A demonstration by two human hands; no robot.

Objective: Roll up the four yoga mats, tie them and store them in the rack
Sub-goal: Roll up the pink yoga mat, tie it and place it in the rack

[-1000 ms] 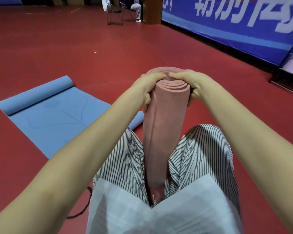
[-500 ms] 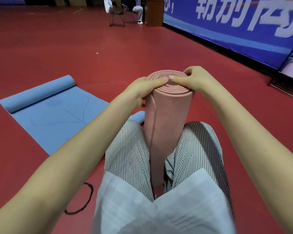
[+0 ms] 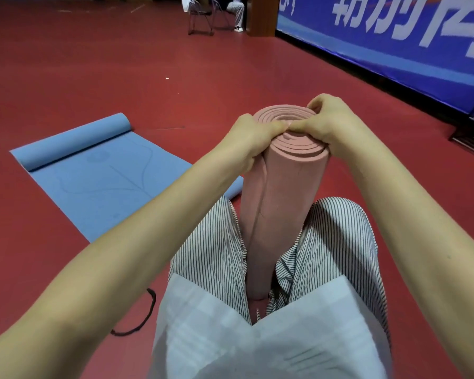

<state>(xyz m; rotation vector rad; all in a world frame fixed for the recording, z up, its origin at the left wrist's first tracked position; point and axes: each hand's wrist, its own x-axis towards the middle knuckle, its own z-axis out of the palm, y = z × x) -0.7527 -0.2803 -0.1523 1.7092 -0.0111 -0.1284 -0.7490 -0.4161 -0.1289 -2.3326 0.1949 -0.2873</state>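
A rolled pink yoga mat (image 3: 279,192) stands upright between my knees, its spiral top end facing me. My left hand (image 3: 253,138) grips the top of the roll from the left, thumb pressed on the spiral. From the right, my right hand (image 3: 330,124) grips the same top end, its thumb meeting the left one at the centre. A blue yoga mat (image 3: 99,184) lies flat on the red floor to my left, its far end curled into a small roll. A thin black cord (image 3: 143,318) lies on the floor by my left leg.
A blue banner wall (image 3: 394,42) runs along the right side. Chairs (image 3: 200,15) and a seated person's legs (image 3: 237,12) are at the far end beside a wooden stand (image 3: 262,16). Red floor (image 3: 93,64) stretches ahead.
The pink roll has tilted more upright and nearer to me. Both thumbs have moved onto the centre of its spiral end.
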